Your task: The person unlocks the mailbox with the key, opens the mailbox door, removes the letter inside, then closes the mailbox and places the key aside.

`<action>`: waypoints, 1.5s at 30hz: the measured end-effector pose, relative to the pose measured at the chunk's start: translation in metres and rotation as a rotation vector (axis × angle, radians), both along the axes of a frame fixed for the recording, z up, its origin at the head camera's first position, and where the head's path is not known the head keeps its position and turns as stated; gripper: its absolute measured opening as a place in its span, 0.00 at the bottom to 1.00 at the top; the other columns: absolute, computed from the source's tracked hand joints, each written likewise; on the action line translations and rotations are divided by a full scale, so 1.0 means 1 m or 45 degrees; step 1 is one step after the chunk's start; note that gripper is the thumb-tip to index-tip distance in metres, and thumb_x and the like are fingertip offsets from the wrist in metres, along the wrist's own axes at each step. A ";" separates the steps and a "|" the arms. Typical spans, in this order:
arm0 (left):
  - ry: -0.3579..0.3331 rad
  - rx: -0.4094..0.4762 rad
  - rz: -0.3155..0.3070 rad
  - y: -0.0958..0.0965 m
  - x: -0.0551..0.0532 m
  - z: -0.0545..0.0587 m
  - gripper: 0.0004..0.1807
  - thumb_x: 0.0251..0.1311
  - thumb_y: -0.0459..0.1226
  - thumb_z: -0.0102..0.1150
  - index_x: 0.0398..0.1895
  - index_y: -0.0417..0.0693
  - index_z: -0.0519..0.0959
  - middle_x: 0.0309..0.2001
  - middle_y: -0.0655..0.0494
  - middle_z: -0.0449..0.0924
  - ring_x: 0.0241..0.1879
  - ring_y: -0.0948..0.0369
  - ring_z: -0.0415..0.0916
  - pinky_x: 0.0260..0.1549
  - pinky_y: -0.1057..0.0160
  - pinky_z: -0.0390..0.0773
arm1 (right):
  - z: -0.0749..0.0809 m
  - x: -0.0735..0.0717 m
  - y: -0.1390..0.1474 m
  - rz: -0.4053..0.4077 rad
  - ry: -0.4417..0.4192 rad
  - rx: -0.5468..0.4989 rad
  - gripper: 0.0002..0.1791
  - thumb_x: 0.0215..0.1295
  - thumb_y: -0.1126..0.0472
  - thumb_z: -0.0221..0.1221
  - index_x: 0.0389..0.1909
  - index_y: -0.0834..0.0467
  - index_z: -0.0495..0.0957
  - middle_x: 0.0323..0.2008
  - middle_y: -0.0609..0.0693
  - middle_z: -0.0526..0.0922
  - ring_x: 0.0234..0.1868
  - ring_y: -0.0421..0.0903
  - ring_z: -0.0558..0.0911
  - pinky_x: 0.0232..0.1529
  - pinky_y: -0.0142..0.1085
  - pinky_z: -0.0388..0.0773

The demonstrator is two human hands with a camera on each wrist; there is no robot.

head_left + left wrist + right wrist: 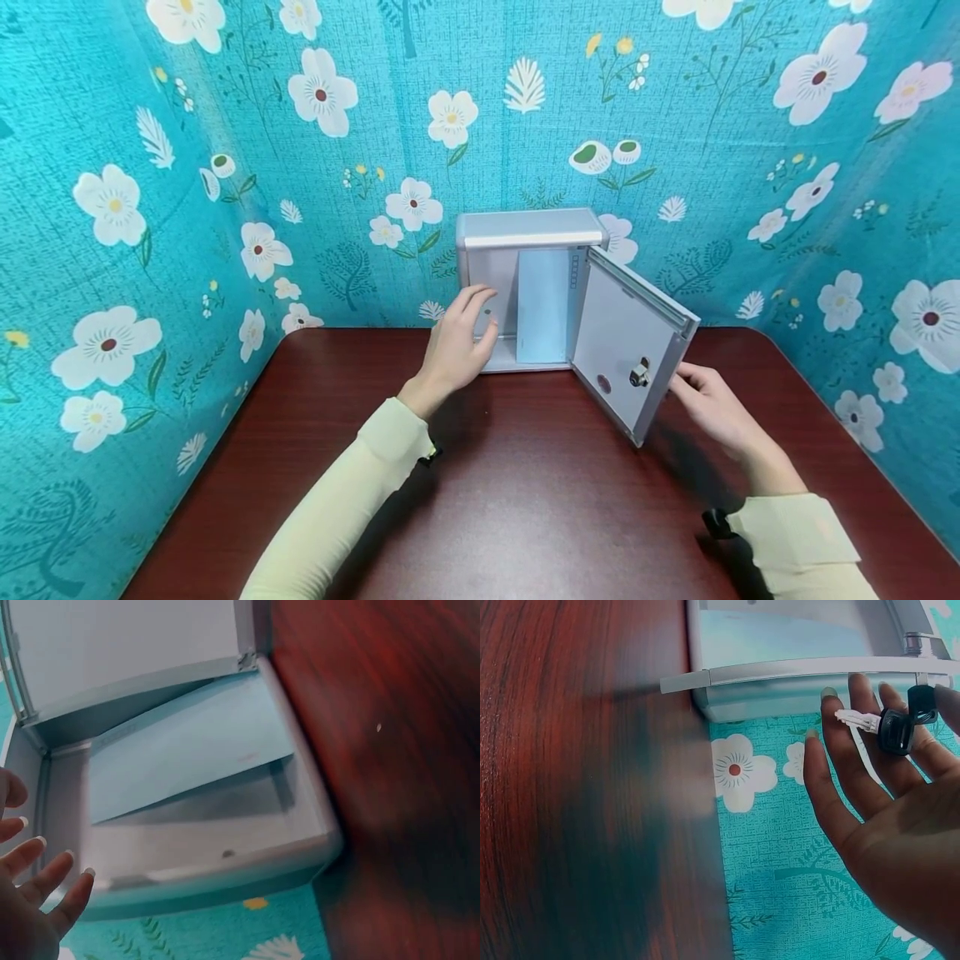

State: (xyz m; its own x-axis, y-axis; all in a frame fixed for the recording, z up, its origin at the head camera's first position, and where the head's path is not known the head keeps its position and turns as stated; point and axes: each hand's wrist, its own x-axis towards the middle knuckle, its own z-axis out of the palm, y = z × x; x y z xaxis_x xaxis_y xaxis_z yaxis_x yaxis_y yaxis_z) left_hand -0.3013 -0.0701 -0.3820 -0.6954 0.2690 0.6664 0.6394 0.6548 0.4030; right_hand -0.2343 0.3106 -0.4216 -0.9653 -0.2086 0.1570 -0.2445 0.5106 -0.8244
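Note:
A grey metal mailbox [532,225] stands against the back cloth, its hinged door [626,333] swung wide to the right. Inside it a pale blue envelope [542,308] leans upright; the left wrist view shows the envelope [187,750] slanting across the interior. My left hand [461,337] hovers at the left of the opening, fingers spread and holding nothing. On the outer face of the door, my right hand [716,412] pinches the black-headed key [922,703] in the lock between thumb and forefinger. A second key [896,731] hangs across the fingers.
The mailbox rests at the rear of a dark red wooden table [525,500]. Turquoise flowered cloth [337,183] encloses the back and both sides. A lock cam [640,372] sticks out from the door's inner face.

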 end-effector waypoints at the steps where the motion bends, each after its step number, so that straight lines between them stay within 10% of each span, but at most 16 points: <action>1: -0.025 -0.001 -0.011 0.002 -0.001 -0.002 0.22 0.72 0.38 0.53 0.68 0.46 0.75 0.65 0.52 0.73 0.61 0.57 0.76 0.53 0.54 0.82 | 0.000 0.000 0.000 0.002 0.004 0.001 0.26 0.82 0.47 0.47 0.66 0.59 0.78 0.56 0.49 0.85 0.52 0.34 0.81 0.50 0.25 0.76; 32: -0.332 -0.037 -0.026 0.033 -0.038 -0.043 0.27 0.71 0.36 0.57 0.71 0.38 0.69 0.68 0.43 0.71 0.65 0.46 0.72 0.64 0.47 0.73 | 0.004 0.002 -0.008 -0.007 -0.010 0.006 0.25 0.83 0.49 0.47 0.66 0.59 0.78 0.58 0.56 0.83 0.53 0.33 0.80 0.55 0.34 0.78; 45: -0.650 0.072 -0.074 0.054 -0.052 -0.046 0.38 0.74 0.38 0.52 0.81 0.37 0.49 0.78 0.39 0.56 0.77 0.47 0.55 0.73 0.49 0.61 | 0.003 0.002 -0.005 -0.006 0.012 -0.006 0.24 0.83 0.50 0.47 0.67 0.59 0.78 0.56 0.50 0.84 0.53 0.32 0.80 0.51 0.25 0.76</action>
State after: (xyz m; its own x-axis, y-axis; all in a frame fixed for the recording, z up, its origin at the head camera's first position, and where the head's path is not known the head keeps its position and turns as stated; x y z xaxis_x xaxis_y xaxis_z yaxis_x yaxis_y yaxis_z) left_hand -0.3531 -0.0166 -0.4276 -0.9208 0.2904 0.2605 0.3867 0.5920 0.7071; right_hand -0.2328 0.3053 -0.4182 -0.9647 -0.2032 0.1674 -0.2500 0.5079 -0.8243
